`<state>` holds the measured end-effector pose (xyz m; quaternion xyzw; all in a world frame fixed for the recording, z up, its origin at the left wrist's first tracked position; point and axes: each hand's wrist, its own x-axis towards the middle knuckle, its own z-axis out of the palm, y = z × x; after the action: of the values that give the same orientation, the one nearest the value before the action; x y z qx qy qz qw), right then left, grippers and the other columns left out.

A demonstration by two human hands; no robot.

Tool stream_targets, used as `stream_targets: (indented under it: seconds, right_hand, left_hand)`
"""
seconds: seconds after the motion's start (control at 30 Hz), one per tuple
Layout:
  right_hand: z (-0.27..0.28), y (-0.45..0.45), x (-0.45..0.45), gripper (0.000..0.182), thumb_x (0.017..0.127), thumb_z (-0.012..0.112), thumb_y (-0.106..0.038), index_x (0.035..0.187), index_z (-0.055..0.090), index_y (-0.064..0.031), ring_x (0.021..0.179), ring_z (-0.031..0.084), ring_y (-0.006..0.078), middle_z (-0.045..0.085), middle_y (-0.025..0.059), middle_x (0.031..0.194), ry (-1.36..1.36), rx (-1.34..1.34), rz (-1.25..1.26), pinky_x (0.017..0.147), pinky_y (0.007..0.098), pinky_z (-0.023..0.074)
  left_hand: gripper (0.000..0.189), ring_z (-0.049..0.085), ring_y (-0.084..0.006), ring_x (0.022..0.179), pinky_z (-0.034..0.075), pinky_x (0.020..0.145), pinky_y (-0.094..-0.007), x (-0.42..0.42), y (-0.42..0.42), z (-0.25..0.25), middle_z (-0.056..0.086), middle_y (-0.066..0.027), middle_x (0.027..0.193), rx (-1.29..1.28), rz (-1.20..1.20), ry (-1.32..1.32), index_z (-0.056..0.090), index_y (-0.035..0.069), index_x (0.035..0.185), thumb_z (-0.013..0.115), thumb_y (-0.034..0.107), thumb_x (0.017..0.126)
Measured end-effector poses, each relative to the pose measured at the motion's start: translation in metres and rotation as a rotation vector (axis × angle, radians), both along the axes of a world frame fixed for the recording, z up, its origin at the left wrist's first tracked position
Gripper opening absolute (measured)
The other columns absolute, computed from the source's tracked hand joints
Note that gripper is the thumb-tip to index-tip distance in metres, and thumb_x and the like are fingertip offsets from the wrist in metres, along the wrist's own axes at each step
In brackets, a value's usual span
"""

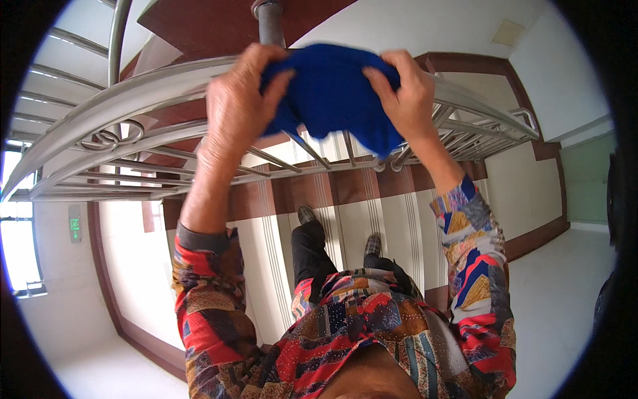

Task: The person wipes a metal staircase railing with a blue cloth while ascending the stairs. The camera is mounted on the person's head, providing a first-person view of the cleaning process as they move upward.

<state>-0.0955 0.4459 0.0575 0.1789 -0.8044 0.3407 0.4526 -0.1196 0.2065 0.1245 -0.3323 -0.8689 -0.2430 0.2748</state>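
Observation:
A blue cloth [334, 90] is spread between my hands, over the top rail of a metal stair railing. Its left end is gripped by my left hand [244, 95], thumb on the near side. My right hand [406, 92] pinches the right end the same way. The lower edge of the cloth hangs unevenly in front of the bars. To either side, the curved handrail [164, 90] of shiny metal comes into view. Slight blur softens both hands and the cloth.
Below me run pale stair treads [319, 199] with dark red edging, my feet on different steps. Railing bars [134, 169] stand below the handrail. A grey pipe [270, 25] rises beyond it. At left are a window [22, 239] and a green lit sign [75, 224].

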Motion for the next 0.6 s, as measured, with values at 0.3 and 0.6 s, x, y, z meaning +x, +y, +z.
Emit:
stream_targets:
  seconds: [0.3,0.6]
  right_hand:
    - [0.003,-0.032,-0.074,0.040,0.089,0.059,-0.045,0.100,0.068,-0.0078,0.083,0.067,0.0273,0.069,0.0116,0.092,-0.082,0.279,-0.112,0.075,0.0424,0.0500]
    - [-0.010,-0.055,-0.058,0.036,0.088,0.058,-0.040,0.080,0.066,-0.0058,0.070,0.063,0.0273,0.065,0.0100,0.074,-0.168,0.210,-0.209,0.066,0.0386,0.0465]
  left_hand:
    - [0.037,0.060,-0.0294,0.106,0.046,0.091,-0.0433,-0.053,-0.004,0.033,0.061,-0.0095,0.118,-0.454,0.270,0.534,0.061,0.014,0.117,0.069,0.029,0.084]
    - [0.065,0.058,-0.0260,0.114,0.042,0.099,-0.0420,-0.038,0.022,0.013,0.062,-0.0096,0.121,-0.568,0.124,-0.028,0.063,0.009,0.117,0.076,0.050,0.068]
